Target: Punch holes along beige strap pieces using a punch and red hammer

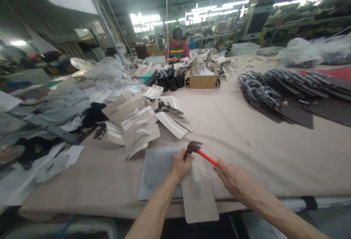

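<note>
My right hand [233,178] is closed round the red handle of a claw hammer [207,156]. The hammer's dark head is right at the fingertips of my left hand [181,164]. Those fingers are pinched together at the far end of a beige panel [199,206]; what is between them is hidden. A pale wrapped handle runs along the panel's middle. Beneath my left hand lies a grey, pitted slab [157,171], partly covered by the panel, whose near end hangs past the table edge.
Beyond the slab lies a pile of similar beige panels [139,124]. Dark panels with wrapped handles [282,100] are stacked at right. A cardboard box [203,81] and black items [171,82] stand farther back. Plastic wrapping [106,72] heaps at left. A person [177,49] works across the table.
</note>
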`<state>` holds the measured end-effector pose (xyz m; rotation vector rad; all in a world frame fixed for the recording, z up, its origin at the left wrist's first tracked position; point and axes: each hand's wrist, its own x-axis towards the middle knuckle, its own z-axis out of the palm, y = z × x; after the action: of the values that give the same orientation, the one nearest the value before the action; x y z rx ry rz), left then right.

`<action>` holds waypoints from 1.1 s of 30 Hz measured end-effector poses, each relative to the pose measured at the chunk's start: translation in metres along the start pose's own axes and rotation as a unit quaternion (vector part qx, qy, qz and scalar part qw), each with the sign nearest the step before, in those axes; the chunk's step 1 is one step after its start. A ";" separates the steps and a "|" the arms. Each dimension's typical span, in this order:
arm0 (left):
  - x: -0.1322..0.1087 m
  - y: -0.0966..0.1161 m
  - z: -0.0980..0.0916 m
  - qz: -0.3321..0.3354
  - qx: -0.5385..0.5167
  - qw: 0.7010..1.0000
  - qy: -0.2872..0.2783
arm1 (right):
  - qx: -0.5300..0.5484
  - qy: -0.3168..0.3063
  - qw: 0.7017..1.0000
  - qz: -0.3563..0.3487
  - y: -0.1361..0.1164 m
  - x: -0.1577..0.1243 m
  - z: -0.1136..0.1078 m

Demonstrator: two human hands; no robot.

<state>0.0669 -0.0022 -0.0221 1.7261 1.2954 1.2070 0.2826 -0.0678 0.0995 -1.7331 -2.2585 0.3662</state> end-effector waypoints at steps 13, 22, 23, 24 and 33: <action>0.000 -0.005 0.001 0.010 0.006 1.000 -0.013 | -0.035 0.044 0.998 -0.021 -0.010 -0.001 -0.005; -0.001 -0.004 0.001 0.012 -0.009 1.000 -0.008 | -0.039 -0.114 0.983 0.136 0.046 -0.004 0.042; -0.001 -0.003 0.001 0.011 -0.006 1.000 -0.009 | -0.044 -0.117 0.980 0.154 0.054 -0.004 0.050; -0.001 -0.003 0.001 0.010 -0.006 1.000 -0.008 | -0.060 -0.111 0.979 0.163 0.060 -0.005 0.058; -0.001 -0.002 0.004 -0.021 -0.067 0.998 -0.007 | -0.055 -0.025 0.966 -0.251 -0.003 0.001 0.082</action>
<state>0.0698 -0.0029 -0.0260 1.6018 1.2080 1.2265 0.2499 -0.0706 0.0246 -1.1356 -2.6870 0.1770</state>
